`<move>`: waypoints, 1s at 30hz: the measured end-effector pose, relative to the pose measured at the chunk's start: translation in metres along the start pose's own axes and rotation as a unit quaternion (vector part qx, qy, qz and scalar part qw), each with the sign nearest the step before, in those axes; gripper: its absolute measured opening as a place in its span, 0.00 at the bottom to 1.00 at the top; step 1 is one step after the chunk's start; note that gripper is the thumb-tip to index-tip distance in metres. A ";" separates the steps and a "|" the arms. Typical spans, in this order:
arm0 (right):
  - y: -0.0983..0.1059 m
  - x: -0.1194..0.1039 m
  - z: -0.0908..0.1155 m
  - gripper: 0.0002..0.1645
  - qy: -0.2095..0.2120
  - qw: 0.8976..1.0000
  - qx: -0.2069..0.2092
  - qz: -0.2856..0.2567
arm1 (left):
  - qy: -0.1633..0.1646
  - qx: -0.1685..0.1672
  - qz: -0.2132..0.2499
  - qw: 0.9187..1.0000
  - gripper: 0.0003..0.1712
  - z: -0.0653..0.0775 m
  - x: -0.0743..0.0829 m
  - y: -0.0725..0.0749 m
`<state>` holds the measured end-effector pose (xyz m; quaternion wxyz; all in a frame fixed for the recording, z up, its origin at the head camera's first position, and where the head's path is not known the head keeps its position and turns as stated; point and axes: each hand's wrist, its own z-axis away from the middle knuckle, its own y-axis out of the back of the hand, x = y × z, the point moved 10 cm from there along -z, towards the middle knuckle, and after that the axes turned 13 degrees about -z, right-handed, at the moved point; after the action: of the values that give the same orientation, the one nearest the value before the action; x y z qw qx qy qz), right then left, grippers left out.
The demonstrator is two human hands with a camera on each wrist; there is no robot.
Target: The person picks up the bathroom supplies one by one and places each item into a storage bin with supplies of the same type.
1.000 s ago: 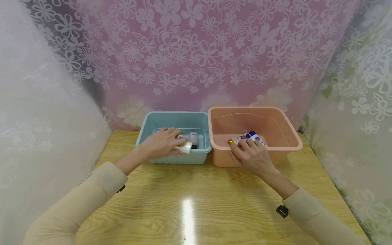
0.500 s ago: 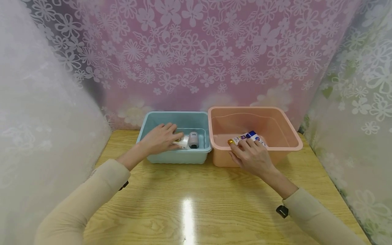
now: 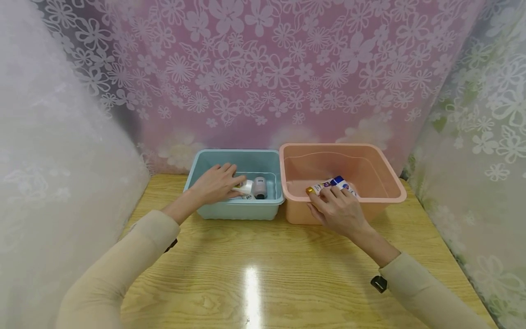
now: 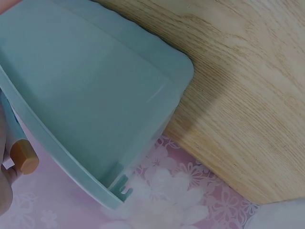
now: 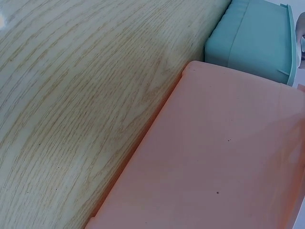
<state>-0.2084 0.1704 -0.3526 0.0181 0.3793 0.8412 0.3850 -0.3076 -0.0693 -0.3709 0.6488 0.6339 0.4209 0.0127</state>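
My left hand (image 3: 218, 183) reaches over the front rim of the blue bin (image 3: 236, 210), its bent fingers around a small white container (image 3: 246, 186). The fingers hide much of it. At the left edge of the left wrist view, an orange-brown cap (image 4: 25, 156) shows beside the hand. A grey-pink bottle with a black cap (image 3: 260, 186) lies in the blue bin. My right hand (image 3: 339, 210) grips the front rim of the orange bin (image 3: 380, 199), fingers inside. Close to its fingers lie a gold-capped tube (image 3: 320, 187) and a blue-and-white package (image 3: 342, 182).
Both bins stand side by side at the far side of a wooden table (image 3: 205, 265). A pink floral curtain (image 3: 263, 73) hangs behind them. Pale flowered sheets (image 3: 485, 151) hang on both sides.
My left hand has lowered the white container into the blue bin, moving slightly back and left. A label shows below the container. The right hand has stayed still.
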 end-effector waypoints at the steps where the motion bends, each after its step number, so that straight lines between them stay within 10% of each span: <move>1: 0.000 0.000 0.000 0.18 0.000 1.000 0.000 0.000 | 0.001 -0.004 0.000 1.000 0.24 -0.001 0.000 -0.002; 30: 0.000 -0.001 -0.001 0.19 0.003 1.000 -0.005 0.006 | 0.023 -0.052 0.007 0.998 0.27 -0.012 -0.004 -0.030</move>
<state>-0.2084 0.1695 -0.3524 0.0148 0.3832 0.8370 0.3904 -0.3326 -0.0677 -0.3917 0.6712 0.6016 0.4298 0.0538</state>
